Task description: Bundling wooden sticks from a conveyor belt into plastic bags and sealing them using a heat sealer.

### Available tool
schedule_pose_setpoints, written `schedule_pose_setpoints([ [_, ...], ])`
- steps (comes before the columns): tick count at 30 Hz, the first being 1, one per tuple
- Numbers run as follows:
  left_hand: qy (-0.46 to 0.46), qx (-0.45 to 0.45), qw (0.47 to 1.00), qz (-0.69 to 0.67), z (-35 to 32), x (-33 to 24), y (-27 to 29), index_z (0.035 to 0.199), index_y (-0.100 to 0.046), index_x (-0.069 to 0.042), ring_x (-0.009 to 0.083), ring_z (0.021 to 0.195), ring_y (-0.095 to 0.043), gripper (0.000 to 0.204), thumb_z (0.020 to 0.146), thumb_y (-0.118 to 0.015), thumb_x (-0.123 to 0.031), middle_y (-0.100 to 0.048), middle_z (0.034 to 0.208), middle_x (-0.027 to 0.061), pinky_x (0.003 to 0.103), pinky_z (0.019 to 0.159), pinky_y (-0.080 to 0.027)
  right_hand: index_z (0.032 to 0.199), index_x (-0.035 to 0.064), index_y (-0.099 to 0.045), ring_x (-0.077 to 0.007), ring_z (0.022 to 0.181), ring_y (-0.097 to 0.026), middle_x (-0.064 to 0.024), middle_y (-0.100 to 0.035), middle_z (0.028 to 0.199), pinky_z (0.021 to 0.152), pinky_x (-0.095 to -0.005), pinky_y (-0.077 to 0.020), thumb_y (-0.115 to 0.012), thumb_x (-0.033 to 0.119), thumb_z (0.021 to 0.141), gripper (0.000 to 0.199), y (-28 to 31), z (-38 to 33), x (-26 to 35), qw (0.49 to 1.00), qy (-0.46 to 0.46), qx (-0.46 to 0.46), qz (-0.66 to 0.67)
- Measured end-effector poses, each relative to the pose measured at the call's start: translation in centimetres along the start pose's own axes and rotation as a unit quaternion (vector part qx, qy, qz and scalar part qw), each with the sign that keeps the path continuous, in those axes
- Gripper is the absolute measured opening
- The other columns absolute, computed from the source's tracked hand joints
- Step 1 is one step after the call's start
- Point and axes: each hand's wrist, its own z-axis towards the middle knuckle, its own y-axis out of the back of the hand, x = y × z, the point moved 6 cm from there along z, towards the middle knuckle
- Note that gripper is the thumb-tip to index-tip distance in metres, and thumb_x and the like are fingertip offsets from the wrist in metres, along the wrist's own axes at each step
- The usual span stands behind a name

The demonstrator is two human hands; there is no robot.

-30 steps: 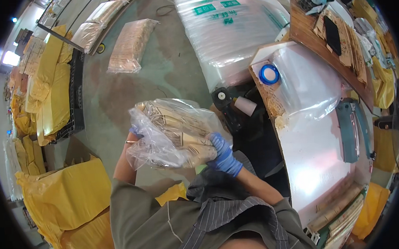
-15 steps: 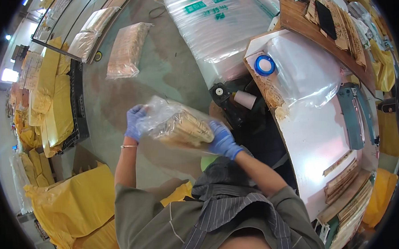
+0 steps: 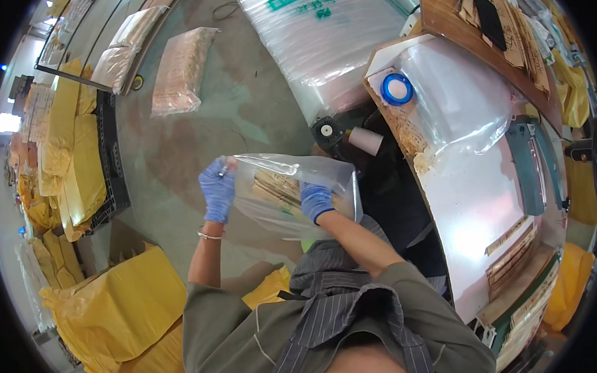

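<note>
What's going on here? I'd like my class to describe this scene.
A person in blue gloves holds up a clear plastic bag with tan pieces showing in it. The left hand grips its upper left corner; the right hand is at the pieces, though whether inside or over the plastic is unclear. A white worktop stands to the right, and a plastic-wrapped bundle lies on the floor ahead.

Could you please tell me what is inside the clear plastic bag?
Inside the clear plastic bag is a bundle of flat tan pieces. The right hand covers part of it, so what lies behind that hand cannot be seen; nor can the bundle's underside.
</note>
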Motion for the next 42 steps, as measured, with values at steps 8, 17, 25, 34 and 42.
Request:
schedule_pose_setpoints([
  [8,0.083,-0.006,0.994,-0.066,2.7,2.7,2.3,0.075,-0.063,0.001,0.0016,0.064,-0.041,0.011,0.082,-0.065,-0.009,-0.051,0.066,-0.0089,0.018,0.058,-0.038,0.073,0.0011,-0.059,-0.0332,0.063,-0.061,-0.019,-0.061,0.072,0.062,-0.0409,-0.0491,-0.058,0.023,0.073,0.021,14.2,-10.9,0.7,0.955,0.183,0.175,0.153],
  [17,0.023,0.034,0.999,-0.023,6.2,-4.9,5.2,0.076,-0.064,-0.003,0.0017,0.062,-0.038,0.011,0.083,-0.064,-0.012,-0.047,0.066,-0.0105,0.018,0.055,-0.033,0.069,0.0055,-0.056,-0.0304,0.055,-0.059,-0.0153,-0.057,0.057,0.053,-0.0398,-0.0479,-0.055,0.011,0.07,0.006,19.5,-10.9,3.0,0.955,0.246,0.077,0.145],
  [25,-0.347,-0.066,0.917,0.186,5.3,-17.9,-9.6,0.095,-0.062,-0.01,0.0239,0.074,-0.06,0.016,0.08,-0.059,-0.012,-0.06,0.092,0.0102,0.034,0.069,-0.049,0.076,0.0083,-0.06,-0.0308,0.068,-0.058,-0.0142,-0.058,0.07,0.062,-0.0415,-0.0448,-0.057,0.015,0.07,0.01,16.6,-7.8,-2.9,0.983,0.157,-0.006,0.096],
  [34,-0.504,0.391,0.769,-0.046,-0.7,-32.3,-35.8,0.084,-0.056,-0.004,0.0285,0.078,-0.055,0.01,0.076,-0.059,-0.009,-0.056,0.081,0.0126,0.034,0.072,-0.046,0.076,0.0055,-0.053,-0.0296,0.067,-0.055,-0.0118,-0.054,0.076,0.059,-0.0368,-0.0457,-0.066,0.003,0.062,0.019,26.2,-17.5,-10.3,0.903,0.051,-0.379,0.195],
  [42,-0.641,0.331,0.69,0.062,2.3,-32.8,-35.5,0.084,-0.058,-0.007,0.032,0.081,-0.053,0.015,0.074,-0.063,-0.018,-0.054,0.086,0.0143,0.036,0.073,-0.046,0.076,0.0037,-0.054,-0.0225,0.064,-0.055,-0.0105,-0.054,0.073,0.059,-0.0303,-0.0445,-0.063,0.002,0.074,0.009,25.5,-24.1,-18.9,0.834,-0.128,-0.456,0.284],
])
